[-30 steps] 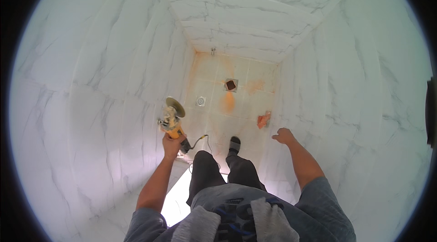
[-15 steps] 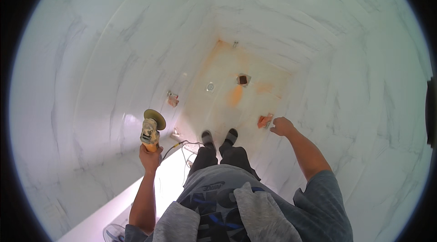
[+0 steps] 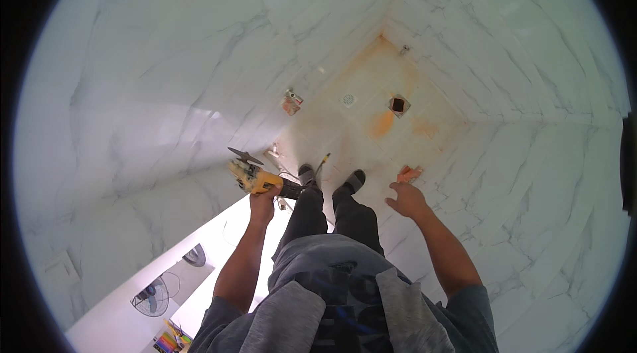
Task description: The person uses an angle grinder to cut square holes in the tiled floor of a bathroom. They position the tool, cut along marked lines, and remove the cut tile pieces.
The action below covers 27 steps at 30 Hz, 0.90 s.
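Note:
My left hand (image 3: 263,204) is wrapped round the body of a yellow angle grinder (image 3: 260,180), held out to my left near the wall. Its cutting disc (image 3: 245,156) shows almost edge-on at the far left end, and the dark rear of the tool points toward my legs. My right hand (image 3: 406,200) hangs on the other side with nothing in it, thumb and fingers apart. Just beyond it, an orange piece of cloth or packing (image 3: 409,174) lies at the foot of the right wall; the hand looks apart from it.
Marble-patterned walls (image 3: 531,174) close in the small tiled floor (image 3: 358,137), stained orange. In it are a square hole (image 3: 398,105) and a round drain (image 3: 349,99). A metal valve (image 3: 294,96) sticks out of the left wall. Behind my left arm stands a fan (image 3: 152,298).
My body has turned leftward. The grinder has swung from pointing away to lying sideways, its disc now edge-on. My right hand's fingers have loosened and spread.

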Each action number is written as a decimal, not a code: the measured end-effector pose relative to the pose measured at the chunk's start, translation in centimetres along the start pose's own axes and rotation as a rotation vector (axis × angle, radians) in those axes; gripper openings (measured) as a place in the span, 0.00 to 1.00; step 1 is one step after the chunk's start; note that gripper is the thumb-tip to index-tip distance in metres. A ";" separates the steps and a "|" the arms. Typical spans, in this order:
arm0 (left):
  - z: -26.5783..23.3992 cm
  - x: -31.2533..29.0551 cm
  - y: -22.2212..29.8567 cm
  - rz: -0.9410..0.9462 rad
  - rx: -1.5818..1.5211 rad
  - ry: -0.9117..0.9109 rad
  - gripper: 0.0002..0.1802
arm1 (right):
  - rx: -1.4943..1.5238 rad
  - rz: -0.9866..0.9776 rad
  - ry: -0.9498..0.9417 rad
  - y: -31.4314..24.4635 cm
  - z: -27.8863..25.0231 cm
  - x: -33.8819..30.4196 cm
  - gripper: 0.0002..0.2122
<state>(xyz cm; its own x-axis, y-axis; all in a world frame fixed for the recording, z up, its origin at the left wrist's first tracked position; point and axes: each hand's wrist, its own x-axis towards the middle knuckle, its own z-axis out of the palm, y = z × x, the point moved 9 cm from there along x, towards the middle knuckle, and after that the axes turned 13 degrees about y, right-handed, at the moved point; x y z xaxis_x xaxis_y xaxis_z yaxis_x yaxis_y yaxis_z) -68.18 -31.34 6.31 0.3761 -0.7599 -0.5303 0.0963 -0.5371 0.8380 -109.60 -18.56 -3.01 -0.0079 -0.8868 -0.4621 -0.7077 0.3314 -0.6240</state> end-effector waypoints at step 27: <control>11.5 7.3 -9.4 -0.429 0.454 -0.951 0.36 | 0.825 0.039 -0.224 -18.1 16.4 10.4 0.29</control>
<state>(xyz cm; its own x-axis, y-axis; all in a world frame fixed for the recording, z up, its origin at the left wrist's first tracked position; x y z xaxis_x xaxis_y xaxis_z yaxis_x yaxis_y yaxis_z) -76.96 -36.07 -6.95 -0.4777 -0.3472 -0.8070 -0.3672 -0.7556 0.5424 -85.30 -28.48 -6.79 0.1797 -0.8142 -0.5521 0.0319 0.5657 -0.8240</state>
